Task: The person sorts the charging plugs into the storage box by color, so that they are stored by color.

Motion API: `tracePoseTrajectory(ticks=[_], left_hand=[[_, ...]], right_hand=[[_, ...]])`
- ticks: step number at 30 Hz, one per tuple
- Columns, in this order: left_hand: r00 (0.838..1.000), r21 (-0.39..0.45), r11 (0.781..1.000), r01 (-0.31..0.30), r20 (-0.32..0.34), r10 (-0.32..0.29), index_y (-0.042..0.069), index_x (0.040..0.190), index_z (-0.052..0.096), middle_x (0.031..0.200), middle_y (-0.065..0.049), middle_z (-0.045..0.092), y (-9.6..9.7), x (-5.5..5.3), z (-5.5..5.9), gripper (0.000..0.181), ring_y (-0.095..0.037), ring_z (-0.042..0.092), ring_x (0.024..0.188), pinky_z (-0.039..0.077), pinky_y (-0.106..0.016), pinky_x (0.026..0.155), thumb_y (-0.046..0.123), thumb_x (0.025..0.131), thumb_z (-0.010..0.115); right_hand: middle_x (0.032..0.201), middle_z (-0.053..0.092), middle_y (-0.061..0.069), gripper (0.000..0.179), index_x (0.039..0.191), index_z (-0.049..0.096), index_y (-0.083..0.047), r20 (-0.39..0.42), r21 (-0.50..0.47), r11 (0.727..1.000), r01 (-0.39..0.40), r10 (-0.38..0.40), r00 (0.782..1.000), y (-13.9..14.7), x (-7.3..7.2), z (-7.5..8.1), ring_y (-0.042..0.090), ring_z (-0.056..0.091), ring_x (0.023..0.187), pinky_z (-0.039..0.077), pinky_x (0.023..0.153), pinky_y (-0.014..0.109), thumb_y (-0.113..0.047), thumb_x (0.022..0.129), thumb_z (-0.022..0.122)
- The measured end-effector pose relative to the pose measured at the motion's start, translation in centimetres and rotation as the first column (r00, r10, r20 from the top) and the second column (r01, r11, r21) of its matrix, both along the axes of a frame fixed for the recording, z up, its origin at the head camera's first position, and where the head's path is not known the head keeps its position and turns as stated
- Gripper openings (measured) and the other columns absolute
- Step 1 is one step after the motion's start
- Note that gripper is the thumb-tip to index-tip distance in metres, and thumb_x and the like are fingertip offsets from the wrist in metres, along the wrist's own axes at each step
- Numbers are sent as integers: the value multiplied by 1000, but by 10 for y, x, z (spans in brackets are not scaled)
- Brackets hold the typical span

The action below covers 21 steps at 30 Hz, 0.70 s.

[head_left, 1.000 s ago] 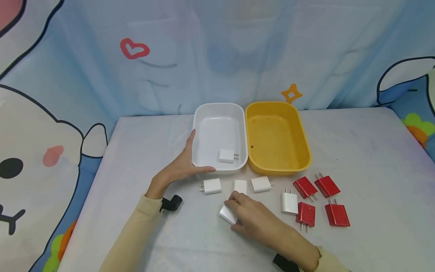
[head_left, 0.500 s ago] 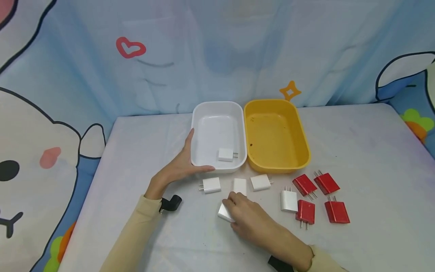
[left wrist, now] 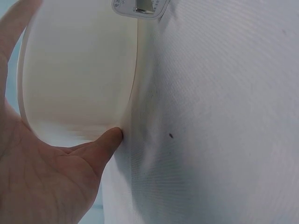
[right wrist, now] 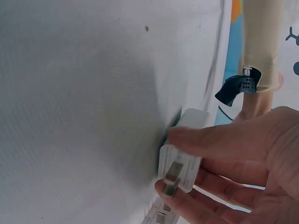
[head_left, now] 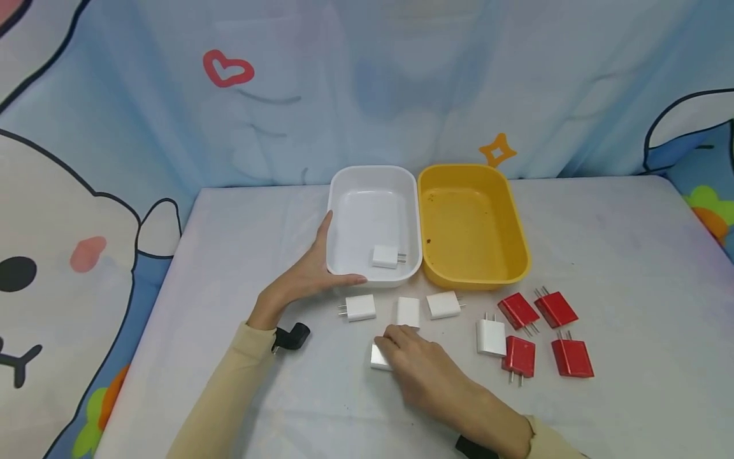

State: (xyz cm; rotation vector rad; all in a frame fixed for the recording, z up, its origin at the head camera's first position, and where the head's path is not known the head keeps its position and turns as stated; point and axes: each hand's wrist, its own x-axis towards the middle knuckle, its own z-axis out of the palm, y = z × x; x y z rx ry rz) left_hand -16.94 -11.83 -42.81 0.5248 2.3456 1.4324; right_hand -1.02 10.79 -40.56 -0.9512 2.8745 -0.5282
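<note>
My right hand (head_left: 427, 366) pinches a white charger plug (head_left: 380, 358) just above or on the table; I cannot tell which. In the right wrist view, the thumb lies across the plug (right wrist: 180, 163) and a fingertip is by its metal prongs. My left hand (head_left: 309, 271) is spread round the near left corner of the white tray (head_left: 373, 175), thumb along the front, fingers along the left side. One white charger plug (head_left: 385, 256) lies inside that tray. More white plugs lie in front: one at left (head_left: 360, 308), one in the middle (head_left: 408, 311), one at right (head_left: 443, 305).
A yellow tray (head_left: 476, 280) stands against the white tray's right side. Several red charger plugs (head_left: 572, 358) lie at the right on the white tablecloth (head_left: 619, 274), with a white plug (head_left: 490, 336) beside them. A printed curtain (head_left: 373, 83) hangs behind the table.
The white plug in my right hand has turned slightly, and less of it shows past the fingers. My left hand stays at the white tray. The head view has shifted slightly.
</note>
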Motion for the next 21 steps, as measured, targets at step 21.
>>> tracePoseTrajectory(ticks=[21], left_hand=[[1000, -3, 1000, -4, 21, 4, 26, 166, -19, 175, -11, 0, 1, 0, 2, 138, -26, 15, 157, 21, -54, 125, 35, 82, 90]], right_hand=[[125, 65, 19, 48, 133, 65, 7, 81, -236, 959, 157, -142, 987, 37, -99, 99, 33, 66, 103, 59, 91, 46, 3, 87, 82]])
